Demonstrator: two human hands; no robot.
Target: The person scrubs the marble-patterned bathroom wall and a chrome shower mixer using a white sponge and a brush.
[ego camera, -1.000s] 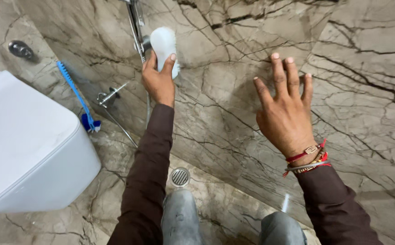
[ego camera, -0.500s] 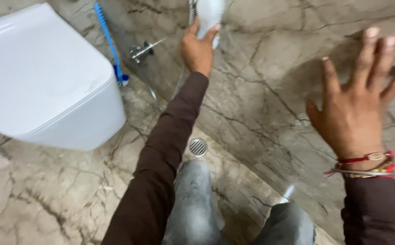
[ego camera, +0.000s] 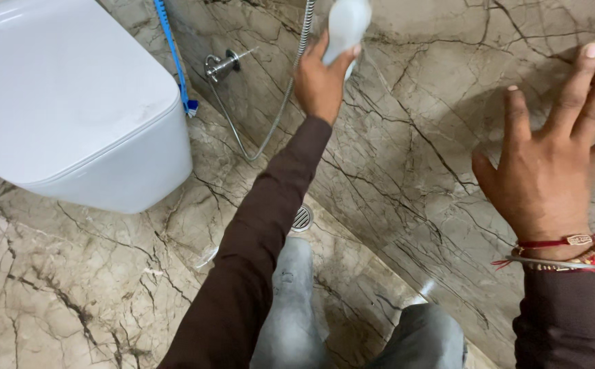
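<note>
A person looked down at a marble bathroom. Their left hand was closed around a white scrub brush, thumb and fingers gripping its lower part, and held it against the veined brown marble wall at the top of the view, just right of a hanging metal shower hose. The brush's long axis ran nearly upright along the wall, tilted a little to the right, its far end pointing up and partly cut off by the frame. Which face carried the bristles could not be told.

The right hand was open, fingers spread, apparently braced flat on the wall and holding nothing — red and metal bracelets circled its wrist.

As a judgement, scrubbing looked under way rather than finished: the brush sat high on the wall, and no foam or clear wet-and-dry boundary showed how much surface remained.

To the left hung a white wall-mounted toilet, a blue-handled brush leaning beside it, and a chrome tap. A round floor drain lay below the outstretched arm, near grey-trousered knees.
</note>
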